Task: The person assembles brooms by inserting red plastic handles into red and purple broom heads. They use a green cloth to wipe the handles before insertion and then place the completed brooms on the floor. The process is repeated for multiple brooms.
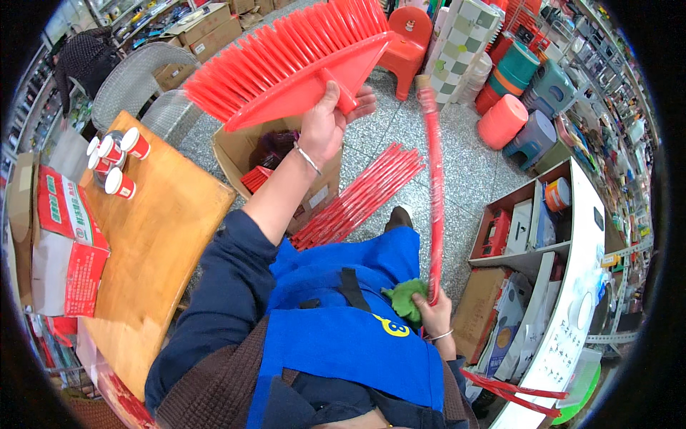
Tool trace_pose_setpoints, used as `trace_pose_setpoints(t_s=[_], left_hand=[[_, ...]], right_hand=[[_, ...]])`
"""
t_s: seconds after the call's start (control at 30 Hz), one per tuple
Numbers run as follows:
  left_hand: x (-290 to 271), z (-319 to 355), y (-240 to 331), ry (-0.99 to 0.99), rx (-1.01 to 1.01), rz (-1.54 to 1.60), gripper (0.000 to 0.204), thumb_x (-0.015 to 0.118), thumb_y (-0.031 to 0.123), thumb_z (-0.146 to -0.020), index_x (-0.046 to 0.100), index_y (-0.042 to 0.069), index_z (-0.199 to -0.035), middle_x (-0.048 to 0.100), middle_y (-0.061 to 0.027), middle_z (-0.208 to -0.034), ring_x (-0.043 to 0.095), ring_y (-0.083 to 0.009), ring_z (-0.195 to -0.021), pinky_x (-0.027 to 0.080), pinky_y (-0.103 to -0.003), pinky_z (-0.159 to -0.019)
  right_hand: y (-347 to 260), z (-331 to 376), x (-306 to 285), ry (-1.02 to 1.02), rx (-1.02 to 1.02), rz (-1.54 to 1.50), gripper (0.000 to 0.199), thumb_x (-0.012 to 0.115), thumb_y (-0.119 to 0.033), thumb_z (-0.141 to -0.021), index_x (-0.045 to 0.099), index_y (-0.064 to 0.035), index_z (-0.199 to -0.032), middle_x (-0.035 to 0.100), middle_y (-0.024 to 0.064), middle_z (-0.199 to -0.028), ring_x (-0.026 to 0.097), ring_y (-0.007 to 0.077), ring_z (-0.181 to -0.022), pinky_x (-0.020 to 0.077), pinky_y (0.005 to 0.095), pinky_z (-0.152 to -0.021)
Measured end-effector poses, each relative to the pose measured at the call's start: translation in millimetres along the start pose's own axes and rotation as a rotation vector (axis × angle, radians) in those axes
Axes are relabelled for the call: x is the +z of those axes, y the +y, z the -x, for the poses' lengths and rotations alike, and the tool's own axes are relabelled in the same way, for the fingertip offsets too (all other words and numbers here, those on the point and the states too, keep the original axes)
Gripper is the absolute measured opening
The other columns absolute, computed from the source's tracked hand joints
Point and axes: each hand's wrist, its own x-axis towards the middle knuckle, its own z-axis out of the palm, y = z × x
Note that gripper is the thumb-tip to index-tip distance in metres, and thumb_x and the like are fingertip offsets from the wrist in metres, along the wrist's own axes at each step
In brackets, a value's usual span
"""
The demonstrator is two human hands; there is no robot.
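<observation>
Up in front of me, my left hand [323, 132] holds a red plastic broom head [304, 75] around its handle socket, bristles pointing up and to the left. My right hand [434, 314], low by my right hip, grips the lower end of a long red broom handle [435, 186]. The handle stands nearly upright, its pale bare tip at the top, apart from the broom head. A crumpled green cloth [406, 299] is pinched in the same right hand, against the handle. On the floor lies a bundle of red broom handles [364, 193].
An open cardboard box [230, 159] with red bristles inside stands beside the bundle. Left is a wooden table [161, 236] with several paper cups [120, 184]. A white shelf counter [554, 329] stands right. Stools [504, 121] and a red chair [407, 46] are farther off. Another person [86, 61] bends at far left.
</observation>
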Motion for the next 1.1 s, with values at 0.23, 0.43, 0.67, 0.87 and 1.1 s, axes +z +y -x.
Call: trace_pose_setpoints(t_s=[0.23,0.43,0.67,0.87,1.1], left_hand=[[-14,-22,14,0.031,-0.114,0.073,0.052,0.032,0.037,-0.098,0.044,-0.009,-0.119,0.058,-0.0222,-0.108,0.058,-0.0342,-0.101,0.046,-0.047,-0.092],[-22,-22,20,0.01,-0.137,0.125,0.051,0.031,0.037,-0.098,0.043,-0.007,-0.12,0.058,-0.0223,-0.11,0.058,-0.0324,-0.101,0.047,-0.046,-0.091],[-21,-19,19,0.044,-0.124,0.107,0.049,0.032,0.036,-0.098,0.043,-0.007,-0.12,0.058,-0.0225,-0.109,0.059,-0.0303,-0.098,0.048,-0.043,-0.09],[-22,-14,19,0.042,-0.153,0.135,0.048,0.036,0.034,-0.097,0.043,-0.009,-0.118,0.058,-0.0229,-0.104,0.059,-0.031,-0.096,0.049,-0.04,-0.088],[-25,-13,16,0.01,-0.166,0.121,0.046,0.039,0.034,-0.096,0.044,-0.008,-0.116,0.059,-0.022,-0.102,0.061,-0.0278,-0.089,0.051,-0.038,-0.084]], right_hand=[[3,4,11,-0.046,-0.15,0.272,0.029,0.074,-0.017,-0.07,0.063,-0.0071,-0.095,0.063,0.0144,-0.079,0.063,0.0306,-0.073,0.0477,0.0366,-0.063],[3,3,14,-0.044,-0.098,0.282,0.027,0.073,-0.017,-0.071,0.063,-0.0072,-0.093,0.061,0.0149,-0.075,0.061,0.0324,-0.069,0.0466,0.0373,-0.06],[5,5,16,-0.056,-0.125,0.264,0.025,0.073,-0.017,-0.072,0.063,-0.0071,-0.093,0.06,0.0152,-0.075,0.061,0.0321,-0.069,0.0462,0.0369,-0.06],[2,3,20,-0.06,-0.142,0.324,0.027,0.072,-0.019,-0.072,0.063,-0.009,-0.095,0.062,0.0138,-0.08,0.061,0.0324,-0.072,0.0475,0.0377,-0.063],[2,3,21,-0.013,-0.14,0.434,0.03,0.071,-0.016,-0.072,0.062,-0.0104,-0.1,0.061,0.0147,-0.082,0.061,0.034,-0.076,0.0476,0.0409,-0.065]])
